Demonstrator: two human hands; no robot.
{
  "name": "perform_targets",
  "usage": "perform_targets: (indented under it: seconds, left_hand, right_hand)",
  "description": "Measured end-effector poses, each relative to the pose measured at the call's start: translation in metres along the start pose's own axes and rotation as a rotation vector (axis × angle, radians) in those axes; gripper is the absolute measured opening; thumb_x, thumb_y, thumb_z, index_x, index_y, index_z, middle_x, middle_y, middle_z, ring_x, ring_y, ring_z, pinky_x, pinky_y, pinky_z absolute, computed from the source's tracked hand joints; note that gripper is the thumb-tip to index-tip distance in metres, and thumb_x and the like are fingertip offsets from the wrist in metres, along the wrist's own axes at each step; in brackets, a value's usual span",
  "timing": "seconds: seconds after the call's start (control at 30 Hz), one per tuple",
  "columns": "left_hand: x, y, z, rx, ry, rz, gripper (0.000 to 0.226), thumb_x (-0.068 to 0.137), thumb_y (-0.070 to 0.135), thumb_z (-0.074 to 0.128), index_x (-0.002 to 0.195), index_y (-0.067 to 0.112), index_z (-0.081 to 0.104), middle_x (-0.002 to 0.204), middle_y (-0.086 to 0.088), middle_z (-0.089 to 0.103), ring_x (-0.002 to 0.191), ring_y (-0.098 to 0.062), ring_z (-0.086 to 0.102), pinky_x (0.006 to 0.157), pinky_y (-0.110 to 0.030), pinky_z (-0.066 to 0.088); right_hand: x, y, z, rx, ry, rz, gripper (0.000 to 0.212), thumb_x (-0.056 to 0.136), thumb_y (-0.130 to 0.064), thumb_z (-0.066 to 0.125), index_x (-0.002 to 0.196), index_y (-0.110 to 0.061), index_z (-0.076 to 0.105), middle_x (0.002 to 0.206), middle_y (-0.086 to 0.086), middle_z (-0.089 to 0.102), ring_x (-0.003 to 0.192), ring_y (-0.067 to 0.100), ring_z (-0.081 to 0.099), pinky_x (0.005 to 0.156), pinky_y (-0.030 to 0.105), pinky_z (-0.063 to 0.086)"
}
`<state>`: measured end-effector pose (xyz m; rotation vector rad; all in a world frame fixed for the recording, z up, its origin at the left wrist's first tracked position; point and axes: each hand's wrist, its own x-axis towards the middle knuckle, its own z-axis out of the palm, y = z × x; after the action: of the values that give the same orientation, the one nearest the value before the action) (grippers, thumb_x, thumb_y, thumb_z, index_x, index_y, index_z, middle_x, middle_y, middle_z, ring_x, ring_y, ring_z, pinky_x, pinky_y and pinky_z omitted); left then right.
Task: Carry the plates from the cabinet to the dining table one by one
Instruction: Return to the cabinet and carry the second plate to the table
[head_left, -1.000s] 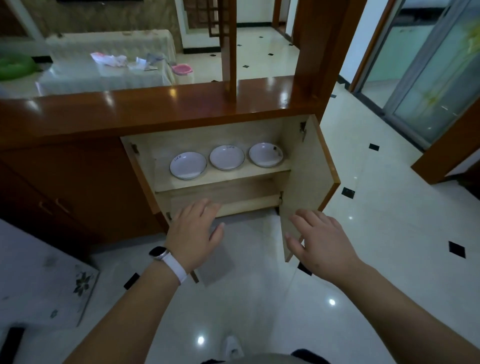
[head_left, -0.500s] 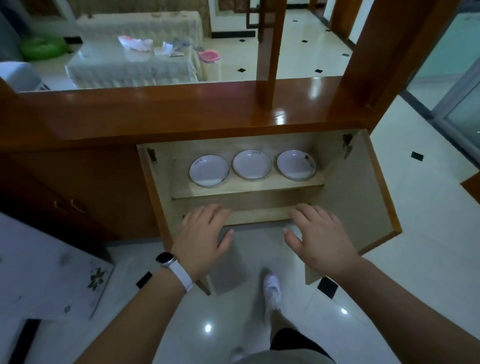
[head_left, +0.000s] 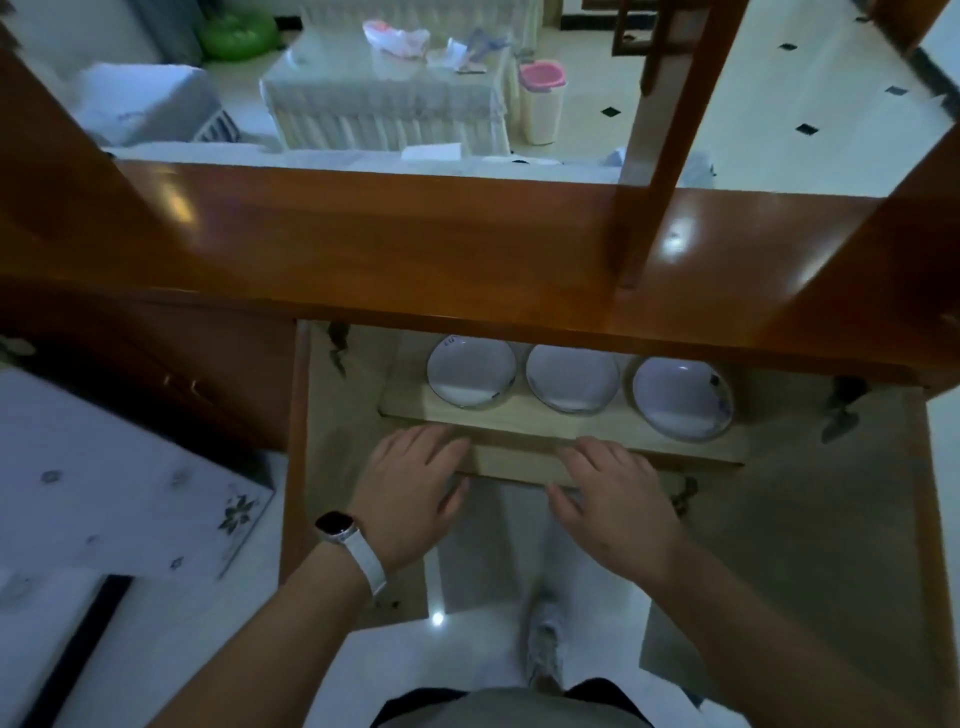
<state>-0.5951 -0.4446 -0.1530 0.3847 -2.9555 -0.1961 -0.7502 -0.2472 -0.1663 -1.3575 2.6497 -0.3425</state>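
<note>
White plates (head_left: 571, 378), three in a row, sit on the shelf (head_left: 524, 423) of the open cabinet (head_left: 358, 415). Head view: within the last second the person has stepped nearer (plates now within reach). The left hand (head_left: 410, 493) and right hand (head_left: 618, 499) hover spread and empty just before the shelf edge, so the first pickup looks imminent.

Three white plates, the left plate (head_left: 471, 373), the middle plate (head_left: 571, 377) and the right plate (head_left: 681, 399), sit in a row on the shelf (head_left: 519, 422) of the open cabinet (head_left: 415, 249). The left hand (head_left: 410, 493), a watch (head_left: 336, 526) on its wrist, and the right hand (head_left: 618, 499) hover palm-down with relaxed fingers before the shelf edge, holding nothing.
</note>
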Motion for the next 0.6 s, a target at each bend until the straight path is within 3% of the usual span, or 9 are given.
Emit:
perform_targets:
  seconds: [0.17,0.3,0.47,0.6]
  left_hand:
    - [0.017,-0.013,0.020,0.030,-0.032,-0.079,0.034,0.085,0.034,0.060,0.115,0.018,0.057,0.119,-0.008,0.064,0.106,-0.029,0.060,0.089,-0.043,0.048]
    - [0.030,-0.032,0.037,0.014,-0.103,-0.167,0.036,0.084,0.036,0.054,0.116,0.020,0.059,0.113,-0.006,0.064,0.099,-0.029,0.062,0.083,-0.041,0.049]
    - [0.040,-0.077,0.089,-0.066,-0.290,-0.358,0.044,0.090,0.042,0.050,0.130,0.023,0.053,0.129,-0.003,0.056,0.111,-0.026,0.054,0.088,-0.038,0.042]
    - [0.054,-0.101,0.143,-0.168,-0.296,-0.457,0.048,0.088,0.040,0.052,0.132,0.020,0.053,0.128,-0.008,0.058,0.108,-0.031,0.057,0.087,-0.038,0.043]
  right_hand:
    - [0.041,0.009,0.005,-0.024,-0.083,-0.092,0.042,0.092,-0.047,0.041,0.119,-0.021,0.060,0.116,-0.002,0.060,0.105,0.021,0.054,0.089,0.037,0.042]
    - [0.069,0.008,0.015,-0.031,-0.135,-0.121,0.041,0.095,-0.049,0.039,0.123,-0.024,0.056,0.121,-0.004,0.057,0.109,0.019,0.051,0.091,0.036,0.041]
    - [0.103,0.012,0.049,-0.026,-0.236,-0.104,0.047,0.095,-0.051,0.037,0.131,-0.025,0.052,0.128,-0.002,0.056,0.114,0.020,0.050,0.091,0.034,0.040]
    - [0.128,0.020,0.086,-0.011,-0.268,-0.071,0.046,0.095,-0.049,0.044,0.128,-0.021,0.057,0.122,0.003,0.061,0.108,0.025,0.055,0.082,0.035,0.042]
